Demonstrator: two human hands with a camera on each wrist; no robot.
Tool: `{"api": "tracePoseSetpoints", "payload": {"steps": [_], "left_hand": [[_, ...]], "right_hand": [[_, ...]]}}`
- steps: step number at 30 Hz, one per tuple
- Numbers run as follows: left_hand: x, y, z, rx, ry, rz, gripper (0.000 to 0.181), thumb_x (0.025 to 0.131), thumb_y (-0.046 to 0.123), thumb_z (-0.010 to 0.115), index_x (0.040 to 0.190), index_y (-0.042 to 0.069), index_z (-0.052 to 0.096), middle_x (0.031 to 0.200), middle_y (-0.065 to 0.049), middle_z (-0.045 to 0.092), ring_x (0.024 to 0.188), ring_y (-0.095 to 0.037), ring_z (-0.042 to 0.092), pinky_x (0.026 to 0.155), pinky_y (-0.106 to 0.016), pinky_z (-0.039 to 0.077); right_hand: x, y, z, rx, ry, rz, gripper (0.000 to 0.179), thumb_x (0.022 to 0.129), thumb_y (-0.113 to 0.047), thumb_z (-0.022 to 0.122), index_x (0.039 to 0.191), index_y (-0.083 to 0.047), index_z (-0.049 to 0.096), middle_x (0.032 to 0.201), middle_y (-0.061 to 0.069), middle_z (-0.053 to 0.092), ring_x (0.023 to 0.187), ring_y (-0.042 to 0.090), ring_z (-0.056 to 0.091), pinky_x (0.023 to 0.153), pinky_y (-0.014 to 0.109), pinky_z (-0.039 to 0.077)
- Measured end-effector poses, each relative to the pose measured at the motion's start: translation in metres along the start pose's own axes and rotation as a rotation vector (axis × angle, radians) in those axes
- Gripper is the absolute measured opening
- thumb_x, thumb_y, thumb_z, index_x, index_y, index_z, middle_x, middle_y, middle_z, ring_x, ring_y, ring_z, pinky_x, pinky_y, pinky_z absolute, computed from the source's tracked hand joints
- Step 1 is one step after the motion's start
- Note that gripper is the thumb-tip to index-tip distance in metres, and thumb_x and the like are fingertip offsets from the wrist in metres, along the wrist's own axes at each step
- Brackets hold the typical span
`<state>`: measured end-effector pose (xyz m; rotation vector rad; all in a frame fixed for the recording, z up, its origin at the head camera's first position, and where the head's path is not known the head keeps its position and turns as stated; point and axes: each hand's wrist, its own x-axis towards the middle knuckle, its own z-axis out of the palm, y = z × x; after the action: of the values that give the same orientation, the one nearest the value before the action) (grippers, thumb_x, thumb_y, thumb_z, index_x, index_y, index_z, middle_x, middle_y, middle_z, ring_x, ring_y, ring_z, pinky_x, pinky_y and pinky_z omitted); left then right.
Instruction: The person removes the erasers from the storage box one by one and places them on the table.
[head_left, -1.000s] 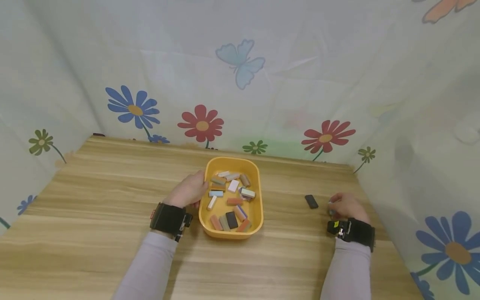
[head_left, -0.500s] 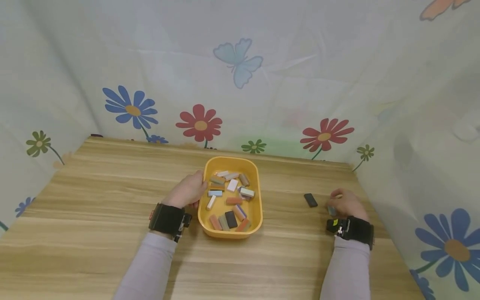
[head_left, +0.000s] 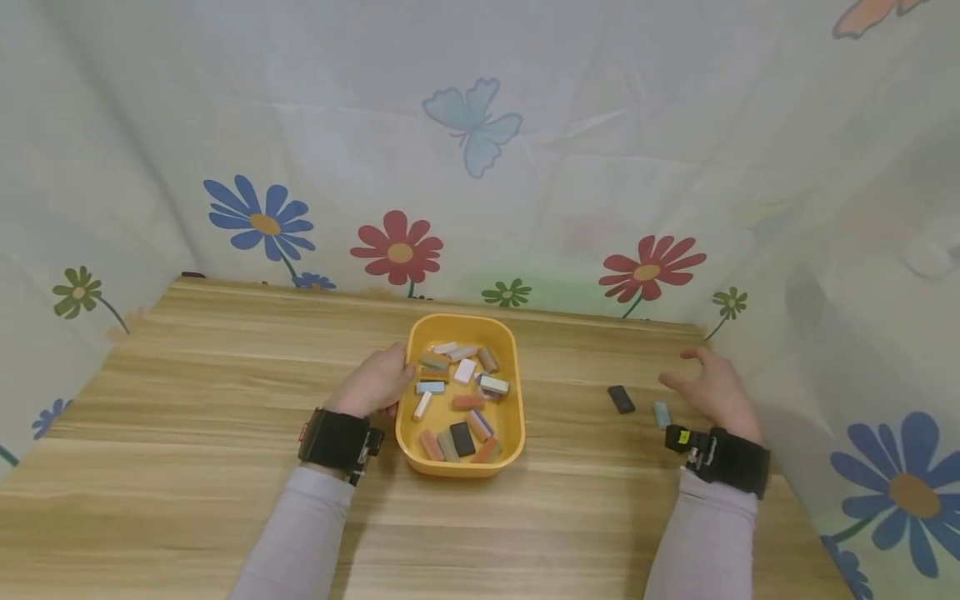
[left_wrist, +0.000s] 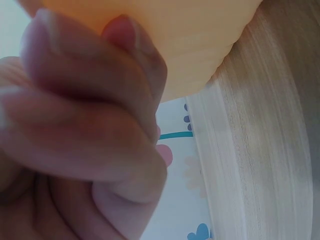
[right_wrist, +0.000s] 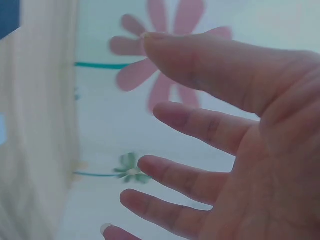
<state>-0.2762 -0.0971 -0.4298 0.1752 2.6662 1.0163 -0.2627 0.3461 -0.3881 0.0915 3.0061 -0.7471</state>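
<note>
Here's the yellow bin [head_left: 460, 468], midway between the left and right edges of the tabletop [head_left: 187, 400], its far end close to the far edge. Its long axis runs from far edge toward near edge, almost square on. And the left hand [head_left: 375, 379] has it: that grip holds the bin's left wall, fingers curled against the outside. Inside, small blocks [head_left: 465, 372] lie at all angles: white, orange, brown, a dark one near the front.

Over to the right edge! The right hand [head_left: 716, 392] hovers by the light blue piece [head_left: 661, 414], grip wide, thumb and fingers well spread. That piece points lengthwise from far edge to near, far end tipped slightly left. Just left of it lies the black piece [head_left: 621, 399], slanting the same way, more strongly.

Pale sleeves [head_left: 292, 533] and black wristbands [head_left: 333, 439] on both arms. The tabletop is light, streaky wood grain, and around its far and side edges hangs a whitish sheet [head_left: 337, 142] printed with red flowers [head_left: 397, 250], blue flowers [head_left: 262, 223] and a pale butterfly [head_left: 471, 129].
</note>
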Motion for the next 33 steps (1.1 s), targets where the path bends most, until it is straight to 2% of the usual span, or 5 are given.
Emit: {"api": "tracePoseSetpoints", "payload": {"steps": [5, 12, 16, 26, 33], "left_hand": [[0.0, 0.0, 0.0, 0.002, -0.001, -0.002, 0.022, 0.093, 0.018, 0.038, 0.109, 0.004, 0.042, 0.057, -0.009, 0.055, 0.038, -0.02, 0.052, 0.037, -0.029, 0.041], [-0.001, 0.002, 0.001, 0.0, -0.004, 0.002, 0.02, 0.093, 0.018, 0.038, 0.106, 0.004, 0.042, 0.057, -0.01, 0.055, 0.038, -0.02, 0.052, 0.037, -0.029, 0.041], [-0.001, 0.001, 0.001, -0.004, 0.01, 0.011, 0.023, 0.093, 0.018, 0.038, 0.11, 0.003, 0.042, 0.06, -0.009, 0.055, 0.038, -0.02, 0.052, 0.036, -0.029, 0.041], [-0.001, -0.001, 0.002, 0.001, 0.006, -0.023, 0.024, 0.093, 0.02, 0.037, 0.112, 0.005, 0.041, 0.062, -0.009, 0.055, 0.039, -0.021, 0.053, 0.037, -0.03, 0.042], [-0.001, 0.0, 0.0, -0.005, 0.015, -0.002, 0.027, 0.093, 0.018, 0.037, 0.115, 0.003, 0.04, 0.064, -0.011, 0.056, 0.039, -0.02, 0.052, 0.037, -0.029, 0.042]], "right_hand": [[-0.007, -0.026, -0.008, -0.007, 0.043, -0.076, 0.069, 0.084, -0.045, 0.052, 0.128, 0.004, 0.034, 0.128, 0.029, 0.033, 0.112, 0.044, 0.031, 0.086, 0.057, 0.028], [-0.018, -0.064, -0.009, -0.037, 0.079, -0.169, 0.065, 0.084, -0.046, 0.051, 0.128, -0.001, 0.038, 0.127, 0.023, 0.037, 0.116, 0.04, 0.029, 0.088, 0.057, 0.026], [-0.022, -0.086, -0.005, -0.051, 0.055, -0.214, 0.064, 0.083, -0.047, 0.052, 0.128, -0.003, 0.039, 0.127, 0.02, 0.036, 0.117, 0.038, 0.029, 0.089, 0.056, 0.027], [-0.023, -0.136, 0.029, -0.141, -0.031, -0.359, 0.056, 0.083, -0.042, 0.055, 0.126, -0.009, 0.043, 0.127, 0.016, 0.037, 0.114, 0.033, 0.037, 0.088, 0.051, 0.034], [-0.028, -0.17, 0.062, -0.224, -0.074, -0.472, 0.052, 0.08, -0.04, 0.06, 0.122, -0.014, 0.048, 0.122, 0.009, 0.044, 0.106, 0.026, 0.046, 0.085, 0.043, 0.04]]}}
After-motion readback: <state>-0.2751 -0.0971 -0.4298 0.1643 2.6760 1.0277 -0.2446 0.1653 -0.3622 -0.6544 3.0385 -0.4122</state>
